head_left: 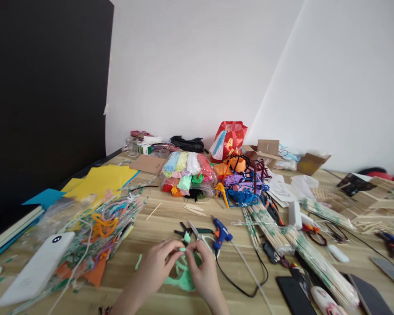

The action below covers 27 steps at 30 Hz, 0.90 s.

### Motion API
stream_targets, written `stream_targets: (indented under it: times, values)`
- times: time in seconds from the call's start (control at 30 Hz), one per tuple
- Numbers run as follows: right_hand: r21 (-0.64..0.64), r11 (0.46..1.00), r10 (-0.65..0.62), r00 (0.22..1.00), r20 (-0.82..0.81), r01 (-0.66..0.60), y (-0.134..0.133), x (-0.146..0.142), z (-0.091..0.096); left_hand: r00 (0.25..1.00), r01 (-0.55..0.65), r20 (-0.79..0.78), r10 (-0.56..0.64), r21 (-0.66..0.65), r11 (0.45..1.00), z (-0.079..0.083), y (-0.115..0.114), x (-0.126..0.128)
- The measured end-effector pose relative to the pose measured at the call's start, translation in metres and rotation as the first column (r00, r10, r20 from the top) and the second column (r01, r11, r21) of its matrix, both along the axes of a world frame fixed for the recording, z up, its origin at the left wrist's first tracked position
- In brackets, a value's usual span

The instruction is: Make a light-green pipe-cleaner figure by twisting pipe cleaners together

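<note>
My left hand [160,261] pinches a short mint-green fuzzy piece [182,249], which looks like pipe cleaner, between thumb and fingertips. Close against it, my right hand [202,267] is also closed in a pinch; its fingertips meet the same green material, though their exact hold is hard to make out. Below both hands, more green pieces [184,280] lie loosely on the wooden table. A small green tuft [187,237] shows just beyond my fingertips. Scissors [195,230] lie open behind my hands, beside a blue glue gun [222,232].
Left of my hands lie a white power bank [39,267] and a heap of scraps [108,227]. Bagged pipe cleaners [188,173] sit farther back, near a red gift bag [230,138]. Bundled wooden sticks [272,227] and a black cable [246,292] lie to the right.
</note>
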State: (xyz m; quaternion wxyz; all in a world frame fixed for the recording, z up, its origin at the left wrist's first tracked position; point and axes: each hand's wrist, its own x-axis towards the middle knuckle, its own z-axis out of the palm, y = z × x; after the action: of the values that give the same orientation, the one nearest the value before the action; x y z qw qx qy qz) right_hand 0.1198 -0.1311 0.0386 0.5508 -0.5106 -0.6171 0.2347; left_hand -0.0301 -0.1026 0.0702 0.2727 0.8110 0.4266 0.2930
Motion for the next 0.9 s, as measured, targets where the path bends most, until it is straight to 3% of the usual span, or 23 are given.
stream_targets:
  times: [0.33,0.63,0.9]
  values:
    - [-0.065,0.998,-0.009,1.000,-0.013,0.008,0.002,0.003,-0.006,0.996,-0.090,-0.042,0.084,-0.168,0.982,0.005,0.005,-0.009]
    - [-0.015,1.000,-0.016,1.000,0.006,0.016,0.004,0.006,-0.011,0.986,0.154,0.102,-0.131,-0.254,0.955,0.022,0.002,-0.018]
    - [0.130,0.988,-0.100,0.984,0.150,0.080,-0.001,0.006,-0.003,0.990,-0.033,0.123,0.069,-0.272,0.962,0.018,0.002,-0.006]
